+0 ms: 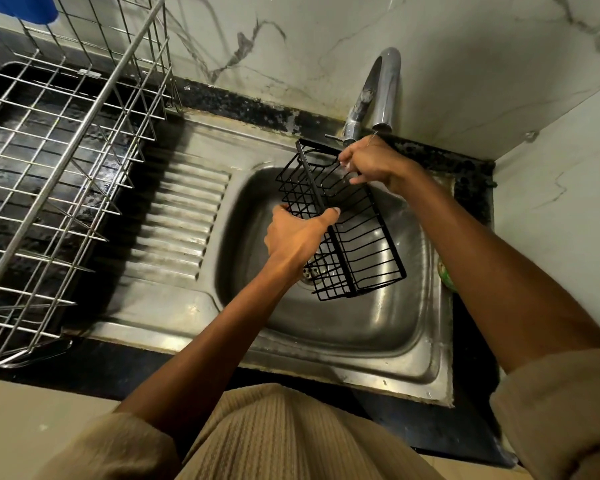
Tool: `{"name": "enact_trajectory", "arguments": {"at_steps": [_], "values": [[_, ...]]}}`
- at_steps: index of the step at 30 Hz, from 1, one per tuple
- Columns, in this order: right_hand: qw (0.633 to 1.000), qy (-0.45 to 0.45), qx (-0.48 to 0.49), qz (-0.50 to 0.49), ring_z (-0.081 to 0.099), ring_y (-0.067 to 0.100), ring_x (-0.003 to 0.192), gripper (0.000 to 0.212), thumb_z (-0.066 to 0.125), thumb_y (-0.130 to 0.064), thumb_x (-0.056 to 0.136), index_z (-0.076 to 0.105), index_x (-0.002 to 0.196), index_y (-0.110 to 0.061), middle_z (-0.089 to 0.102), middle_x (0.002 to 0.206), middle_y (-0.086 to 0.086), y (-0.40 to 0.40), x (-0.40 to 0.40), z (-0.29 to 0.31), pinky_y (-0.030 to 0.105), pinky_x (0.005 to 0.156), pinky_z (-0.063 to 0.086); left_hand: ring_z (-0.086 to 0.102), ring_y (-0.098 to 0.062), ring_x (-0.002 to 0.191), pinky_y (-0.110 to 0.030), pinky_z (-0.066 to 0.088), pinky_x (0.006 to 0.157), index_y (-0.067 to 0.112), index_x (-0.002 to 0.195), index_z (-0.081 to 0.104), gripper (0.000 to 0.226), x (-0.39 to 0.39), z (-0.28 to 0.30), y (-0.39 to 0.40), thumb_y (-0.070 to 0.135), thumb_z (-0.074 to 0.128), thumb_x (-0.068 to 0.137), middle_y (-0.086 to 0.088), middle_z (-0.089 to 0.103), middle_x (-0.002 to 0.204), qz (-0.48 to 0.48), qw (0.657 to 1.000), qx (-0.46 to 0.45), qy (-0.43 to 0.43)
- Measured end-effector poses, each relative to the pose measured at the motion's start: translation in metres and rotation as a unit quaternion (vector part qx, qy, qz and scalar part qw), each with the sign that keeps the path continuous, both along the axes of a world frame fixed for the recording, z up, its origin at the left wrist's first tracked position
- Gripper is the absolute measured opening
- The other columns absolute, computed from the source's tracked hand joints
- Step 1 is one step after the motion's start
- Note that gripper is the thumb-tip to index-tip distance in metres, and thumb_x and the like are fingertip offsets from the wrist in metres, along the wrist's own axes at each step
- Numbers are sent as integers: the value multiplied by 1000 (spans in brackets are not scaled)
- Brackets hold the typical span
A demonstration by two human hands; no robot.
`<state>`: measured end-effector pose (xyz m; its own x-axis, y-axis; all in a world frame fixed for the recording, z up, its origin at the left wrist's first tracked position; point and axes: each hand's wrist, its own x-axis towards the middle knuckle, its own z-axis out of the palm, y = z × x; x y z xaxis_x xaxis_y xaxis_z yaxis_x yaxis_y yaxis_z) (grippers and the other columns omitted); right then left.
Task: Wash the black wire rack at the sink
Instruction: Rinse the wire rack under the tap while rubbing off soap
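A black wire rack [361, 244] hangs tilted over the steel sink basin [388, 323], its far end up near the tap. My left hand [297, 235] grips the rack's long side rail, thumb hooked over the bar. My right hand [371, 161] holds the rack's far end, fingers curled on the wires just below the chrome tap spout [387, 88]. A thin stream of water falls from the spout onto my right hand. The drain [309, 270] shows through the rack's wires.
A large steel wire dish rack [59, 161] stands on the dark counter at the left, beside the ribbed drainboard [177, 216]. Marble wall tiles rise behind and to the right. Something green [445, 277] sits at the sink's right rim.
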<state>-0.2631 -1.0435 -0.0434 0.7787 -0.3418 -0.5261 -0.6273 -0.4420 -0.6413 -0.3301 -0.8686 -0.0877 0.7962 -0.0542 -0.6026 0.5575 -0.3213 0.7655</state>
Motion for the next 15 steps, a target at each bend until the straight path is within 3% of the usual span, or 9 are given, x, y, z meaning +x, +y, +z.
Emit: {"name": "enact_trajectory", "arguments": {"at_steps": [4,8,11,15], "values": [[989,121,35,81,70,29,102,34,35,0,101,66,114,3,70,113,20,1,-1,11,38,89,59,56,-25,119,-46,56,94,16,146,40,116,-2,2,-1,69,77,50,-3,58,133,3,1000,19,-7],[946,266,27,181,73,34,94,36,32,-2,102,67,108,2,71,106,23,8,-8,12,38,80,61,56,-27,118,-47,57,93,15,145,38,115,-2,5,-1,67,76,49,-5,57,132,6,1000,17,-9],[964,214,6,155,70,28,104,29,39,-3,102,64,117,-1,68,115,17,9,-8,3,35,83,60,58,-27,116,-47,57,92,18,145,38,121,-1,10,1,71,72,42,-4,58,129,8,1000,4,-2],[999,18,33,36,61,30,120,35,40,7,97,61,123,-3,61,129,19,3,-1,3,40,96,56,60,-26,115,-47,57,92,20,146,37,121,-2,10,3,72,74,44,-3,59,128,4,1000,0,12]]}}
